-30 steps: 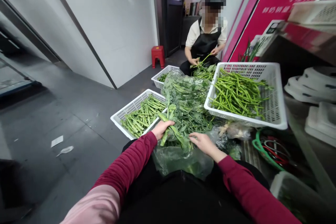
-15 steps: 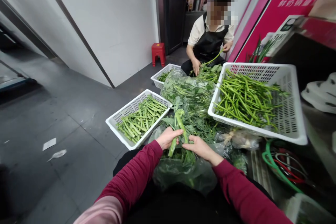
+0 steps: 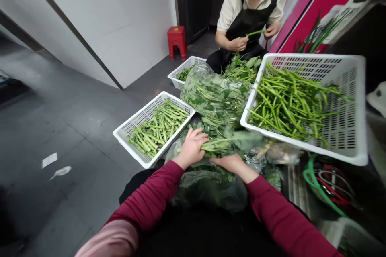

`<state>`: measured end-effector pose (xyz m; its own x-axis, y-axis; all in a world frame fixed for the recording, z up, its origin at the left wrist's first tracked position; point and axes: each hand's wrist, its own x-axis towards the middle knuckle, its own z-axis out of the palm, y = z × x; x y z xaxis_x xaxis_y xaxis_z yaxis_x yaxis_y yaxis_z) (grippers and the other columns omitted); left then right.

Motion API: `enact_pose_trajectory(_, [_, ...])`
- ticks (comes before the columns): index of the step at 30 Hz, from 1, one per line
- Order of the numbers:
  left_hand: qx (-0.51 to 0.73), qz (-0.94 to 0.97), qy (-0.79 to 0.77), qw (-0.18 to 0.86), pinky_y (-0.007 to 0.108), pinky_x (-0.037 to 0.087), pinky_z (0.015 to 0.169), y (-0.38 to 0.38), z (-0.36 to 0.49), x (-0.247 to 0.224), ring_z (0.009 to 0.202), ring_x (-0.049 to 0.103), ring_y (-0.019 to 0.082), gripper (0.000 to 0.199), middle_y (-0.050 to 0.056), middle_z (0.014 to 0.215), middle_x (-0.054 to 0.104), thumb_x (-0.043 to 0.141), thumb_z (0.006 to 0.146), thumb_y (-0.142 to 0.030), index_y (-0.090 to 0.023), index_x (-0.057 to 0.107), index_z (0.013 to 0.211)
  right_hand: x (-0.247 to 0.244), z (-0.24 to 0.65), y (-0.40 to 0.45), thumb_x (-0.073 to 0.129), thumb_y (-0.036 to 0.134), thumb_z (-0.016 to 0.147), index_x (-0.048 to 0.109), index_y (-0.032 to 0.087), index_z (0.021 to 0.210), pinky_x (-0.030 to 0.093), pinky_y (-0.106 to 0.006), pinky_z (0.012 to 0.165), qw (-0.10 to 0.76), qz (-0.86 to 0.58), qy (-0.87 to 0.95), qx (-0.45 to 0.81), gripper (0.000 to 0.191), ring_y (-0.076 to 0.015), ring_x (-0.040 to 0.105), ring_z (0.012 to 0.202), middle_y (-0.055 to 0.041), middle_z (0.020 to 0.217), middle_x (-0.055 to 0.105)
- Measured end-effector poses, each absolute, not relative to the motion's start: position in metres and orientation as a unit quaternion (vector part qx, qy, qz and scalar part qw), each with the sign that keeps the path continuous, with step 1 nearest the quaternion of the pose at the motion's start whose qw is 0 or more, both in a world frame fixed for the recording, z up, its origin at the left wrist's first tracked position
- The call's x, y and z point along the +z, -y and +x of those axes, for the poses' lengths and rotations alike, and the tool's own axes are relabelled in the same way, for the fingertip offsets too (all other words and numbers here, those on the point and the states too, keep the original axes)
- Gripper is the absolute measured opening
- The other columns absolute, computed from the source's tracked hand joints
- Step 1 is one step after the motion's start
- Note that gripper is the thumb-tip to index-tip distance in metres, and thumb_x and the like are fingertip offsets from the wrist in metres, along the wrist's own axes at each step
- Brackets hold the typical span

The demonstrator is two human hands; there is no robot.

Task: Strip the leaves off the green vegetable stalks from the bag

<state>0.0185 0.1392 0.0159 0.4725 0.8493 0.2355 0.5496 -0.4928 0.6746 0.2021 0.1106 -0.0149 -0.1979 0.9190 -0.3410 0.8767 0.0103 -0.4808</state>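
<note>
My left hand (image 3: 193, 146) is closed on the end of a leafy green stem (image 3: 223, 141), whose leaves reach out to the right. Just below that stem, my right hand (image 3: 230, 163) lies among the greens, its fingers partly hidden by leaves, so its grip is unclear. Under both hands is a pile of leafy greens in a clear plastic bag (image 3: 211, 188). A white basket (image 3: 140, 118) of thick cut stems (image 3: 159, 128) stands left of my hands. To the right, a larger white basket (image 3: 352, 108) holds thin green stems (image 3: 289, 104).
Opposite, a person in a black apron (image 3: 249, 22) holds a thin stem. Between us lies a bag of leafy greens (image 3: 214, 96). A small white basket (image 3: 181, 73) and red stool (image 3: 177, 42) are beyond. A green-rimmed basket (image 3: 319, 188) is at right.
The thick stalk is no longer between my hands; my left hand has moved onto a leafy stem pointing right. The person opposite has raised a hand to the thin stem. The view has tilted down.
</note>
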Motion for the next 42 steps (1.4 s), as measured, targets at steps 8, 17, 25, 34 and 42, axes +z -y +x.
enact_pose_trajectory(8, [0.112,0.903,-0.375,0.179,0.033,0.035,0.087,-0.138,0.012,0.007,0.083,0.052,0.018,0.012,0.005,0.081,0.058,0.054,0.071,-0.023,-0.017,0.061,0.080,-0.004,0.221,-0.104,0.061,0.042,0.065,0.064,0.019,0.090,0.042,-0.031,0.077,0.208,-0.527,0.638,0.522,0.034,-0.0202,0.057,0.084,-0.0022,0.085,0.065])
enact_pose_trajectory(17, [0.311,0.740,-0.540,0.254,0.031,0.040,0.076,-0.149,0.004,0.010,0.077,0.055,0.019,0.014,0.005,0.075,0.060,0.063,0.065,-0.024,-0.017,0.061,0.077,-0.006,0.246,-0.118,0.060,0.042,0.065,0.038,0.019,0.059,0.016,-0.018,0.034,0.435,-0.613,0.286,0.594,0.032,-0.0053,0.026,0.033,0.0093,0.038,0.032])
enact_pose_trajectory(25, [0.415,0.322,-0.494,0.693,0.020,0.042,0.041,-0.141,0.019,0.019,0.045,0.052,0.008,0.031,-0.001,0.064,0.056,0.071,0.056,-0.022,-0.014,0.051,0.079,0.015,0.236,-0.114,0.060,0.044,0.069,0.045,0.018,0.069,0.014,-0.015,0.031,0.580,-0.502,0.257,0.588,0.030,-0.0036,0.020,0.032,0.0107,0.038,0.029])
enact_pose_trajectory(34, [0.386,0.254,-0.365,0.809,0.020,0.043,0.044,-0.090,0.038,0.024,0.045,0.050,0.007,0.029,0.001,0.065,0.058,0.067,0.065,-0.028,-0.014,0.048,0.083,0.042,0.170,-0.103,0.063,0.041,0.069,0.046,0.019,0.075,0.016,-0.016,0.033,0.656,-0.529,0.255,0.474,0.028,-0.0045,0.023,0.036,0.0101,0.044,0.029])
enact_pose_trajectory(42, [0.337,0.205,-0.207,0.895,0.021,0.040,0.045,-0.100,0.001,0.043,0.040,0.041,0.006,0.018,-0.006,0.054,0.042,0.057,0.073,-0.026,-0.018,0.045,0.084,0.063,0.172,-0.097,0.048,0.041,0.078,0.057,0.017,0.088,0.027,-0.021,0.042,0.444,-0.530,0.584,0.425,0.028,-0.0086,0.032,0.040,0.0059,0.044,0.036])
